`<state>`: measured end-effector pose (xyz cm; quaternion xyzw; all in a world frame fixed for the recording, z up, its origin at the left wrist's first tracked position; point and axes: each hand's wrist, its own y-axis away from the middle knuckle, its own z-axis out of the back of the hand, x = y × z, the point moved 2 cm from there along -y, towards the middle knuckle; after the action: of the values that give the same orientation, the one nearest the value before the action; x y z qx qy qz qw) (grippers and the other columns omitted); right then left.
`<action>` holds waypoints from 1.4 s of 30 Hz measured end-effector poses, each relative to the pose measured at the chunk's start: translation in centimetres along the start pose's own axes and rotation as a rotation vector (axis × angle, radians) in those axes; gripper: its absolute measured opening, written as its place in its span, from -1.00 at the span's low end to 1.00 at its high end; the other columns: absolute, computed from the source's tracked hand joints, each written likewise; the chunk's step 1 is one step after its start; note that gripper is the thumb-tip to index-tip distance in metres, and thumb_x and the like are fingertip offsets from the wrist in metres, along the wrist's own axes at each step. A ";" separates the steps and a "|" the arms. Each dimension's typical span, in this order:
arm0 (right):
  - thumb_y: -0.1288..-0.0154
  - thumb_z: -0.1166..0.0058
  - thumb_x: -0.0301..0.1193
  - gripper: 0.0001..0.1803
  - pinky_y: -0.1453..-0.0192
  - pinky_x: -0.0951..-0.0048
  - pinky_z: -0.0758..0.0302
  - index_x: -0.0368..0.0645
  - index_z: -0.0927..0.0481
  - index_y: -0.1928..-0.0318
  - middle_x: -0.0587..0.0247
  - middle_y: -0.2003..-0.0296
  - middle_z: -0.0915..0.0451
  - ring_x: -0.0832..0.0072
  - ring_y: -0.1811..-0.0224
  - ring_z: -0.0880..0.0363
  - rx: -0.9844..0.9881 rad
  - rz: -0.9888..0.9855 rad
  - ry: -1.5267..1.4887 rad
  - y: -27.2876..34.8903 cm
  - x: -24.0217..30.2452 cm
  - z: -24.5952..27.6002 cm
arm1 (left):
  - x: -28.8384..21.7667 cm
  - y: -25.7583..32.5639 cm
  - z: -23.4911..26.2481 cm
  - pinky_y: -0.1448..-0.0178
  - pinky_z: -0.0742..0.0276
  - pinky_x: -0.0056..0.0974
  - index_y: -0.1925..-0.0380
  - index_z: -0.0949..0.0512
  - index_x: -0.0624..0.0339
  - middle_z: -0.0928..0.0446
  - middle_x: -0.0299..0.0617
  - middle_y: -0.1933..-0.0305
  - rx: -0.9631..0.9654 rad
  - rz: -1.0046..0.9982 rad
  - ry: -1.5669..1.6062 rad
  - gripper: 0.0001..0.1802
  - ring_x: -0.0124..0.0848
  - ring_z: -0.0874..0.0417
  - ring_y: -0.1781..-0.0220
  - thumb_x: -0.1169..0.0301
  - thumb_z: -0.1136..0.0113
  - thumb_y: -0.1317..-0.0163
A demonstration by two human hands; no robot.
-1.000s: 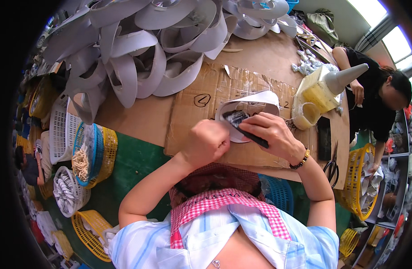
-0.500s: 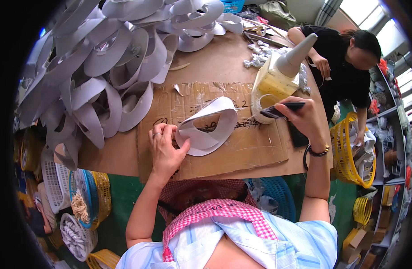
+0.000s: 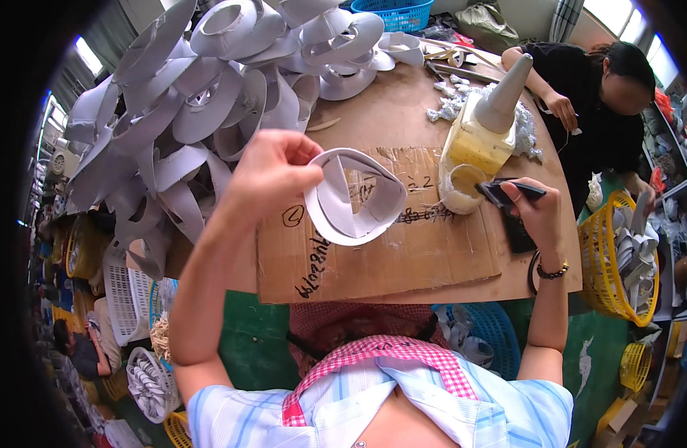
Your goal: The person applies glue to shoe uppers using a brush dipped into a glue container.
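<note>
Between the fingers of my left hand (image 3: 280,168) is the edge of a white ring-shaped piece (image 3: 343,228), curved like a visor. It hangs in the air above a flat cardboard sheet (image 3: 403,269). My right hand (image 3: 534,209) grips a brush (image 3: 508,193) with a dark handle. The brush's tip is at the round mouth of a pale, yellowish glue bottle (image 3: 474,153), which lies with a grey cone (image 3: 506,97) on its far end. What the tip touches inside the mouth cannot be made out.
A tall heap of similar white pieces (image 3: 209,97) covers the table's left side. Crumpled clear scraps (image 3: 449,101) lie behind the bottle. Across the right corner works another person (image 3: 590,97) in black, beside a yellow basket (image 3: 620,276) of white pieces. A dark flat object (image 3: 517,233) lies near my right hand.
My left hand has raised the white piece off the cardboard, and its opening now faces up toward me. My right hand has stayed by the bottle's mouth with the brush. The view has shifted slightly.
</note>
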<state>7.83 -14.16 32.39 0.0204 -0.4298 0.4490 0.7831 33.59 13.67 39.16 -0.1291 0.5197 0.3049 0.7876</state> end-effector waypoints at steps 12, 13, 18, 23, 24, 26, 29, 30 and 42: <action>-0.06 -0.32 -0.43 -0.81 0.17 0.35 -0.58 -0.24 -0.65 0.31 0.15 0.30 -0.65 0.28 0.30 -0.63 0.255 0.652 -0.241 -0.4 7.4 -5.9 | -4.2 -10.6 -5.4 0.06 -0.58 -0.24 0.22 -0.64 0.47 -0.66 0.13 0.29 0.145 -0.177 -0.699 -0.65 -0.22 -0.71 0.23 0.49 -0.15 0.03; -0.06 -0.32 -0.43 -0.81 0.17 0.35 -0.58 -0.24 -0.65 0.31 0.15 0.30 -0.65 0.28 0.30 -0.63 0.249 0.644 -0.238 -1.1 7.5 -6.7 | -4.5 -10.7 -5.7 0.04 -0.58 -0.24 0.21 -0.64 0.47 -0.67 0.14 0.28 0.161 -0.254 -0.719 -0.66 -0.22 -0.72 0.21 0.51 -0.13 0.00; -0.08 -0.28 -0.39 -0.80 0.12 0.31 -0.55 -0.20 -0.62 0.29 0.26 0.25 -0.60 0.29 0.19 -0.57 0.174 0.803 0.034 -3.6 6.1 -11.4 | -2.6 -11.3 -6.2 0.03 -0.57 -0.23 0.18 -0.63 0.43 -0.67 0.13 0.25 0.168 -0.282 -0.693 -0.69 -0.20 -0.72 0.19 0.52 -0.12 -0.06; -0.07 -0.28 -0.39 -0.85 0.19 0.30 -0.55 -0.21 -0.66 0.39 0.17 0.40 -0.61 0.21 0.32 -0.61 0.491 0.642 -0.159 -2.3 5.9 -12.6 | 0.1 -10.9 -5.7 0.05 -0.57 -0.23 0.18 -0.64 0.40 -0.67 0.09 0.26 0.131 -0.386 -0.627 -0.71 -0.24 -0.71 0.22 0.50 -0.13 -0.11; -0.13 -0.27 -0.37 -0.85 0.25 0.30 -0.56 -0.20 -0.68 0.39 0.13 0.45 -0.61 0.19 0.43 -0.62 0.555 0.561 -0.295 -2.1 6.1 -12.4 | 0.3 -10.9 -5.1 0.07 -0.57 -0.26 0.18 -0.64 0.41 -0.68 0.06 0.27 0.144 -0.356 -0.570 -0.72 -0.31 -0.70 0.24 0.51 -0.13 -0.12; -0.16 -0.28 -0.39 -0.85 0.31 0.35 -0.53 -0.22 -0.68 0.36 0.14 0.43 -0.61 0.24 0.45 -0.61 0.570 0.374 -0.341 -2.2 5.9 -12.3 | 0.3 -10.7 -4.2 0.12 -0.57 -0.34 0.17 -0.63 0.44 -0.68 -0.06 0.32 0.200 -0.332 -0.449 -0.74 -0.47 -0.64 0.27 0.56 -0.12 -0.14; -0.22 -0.27 -0.38 -0.84 0.39 0.39 -0.52 -0.22 -0.69 0.27 0.16 0.41 -0.61 0.27 0.51 -0.60 0.378 0.277 -0.246 -2.5 4.7 -13.0 | 0.2 -10.0 -3.9 0.13 -0.57 -0.34 0.16 -0.63 0.45 -0.69 -0.08 0.30 0.216 -0.264 -0.479 -0.74 -0.48 -0.65 0.26 0.58 -0.11 -0.15; -0.22 -0.27 -0.38 -0.83 0.38 0.37 -0.53 -0.21 -0.68 0.25 0.15 0.40 -0.62 0.27 0.50 -0.60 0.246 0.403 -0.110 -2.7 4.5 -13.0 | 0.6 -10.0 -4.1 0.13 -0.57 -0.34 0.15 -0.62 0.44 -0.68 -0.08 0.30 0.223 -0.296 -0.484 -0.74 -0.47 -0.65 0.25 0.58 -0.12 -0.16; -0.19 -0.28 -0.37 -0.81 0.41 0.38 -0.51 -0.27 -0.69 0.33 0.11 0.46 -0.62 0.26 0.50 -0.60 0.326 0.373 -0.312 -3.0 9.6 -8.2 | 1.4 -5.2 -2.1 0.06 -0.53 -0.33 0.08 -0.62 0.39 -0.62 -0.09 0.22 0.043 -0.352 -0.346 -0.72 -0.41 -0.63 0.21 0.55 -0.14 -0.21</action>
<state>17.56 -5.89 34.95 0.1350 -0.4635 0.6399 0.5979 35.66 8.98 36.45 -0.1467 0.3529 0.1693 0.9084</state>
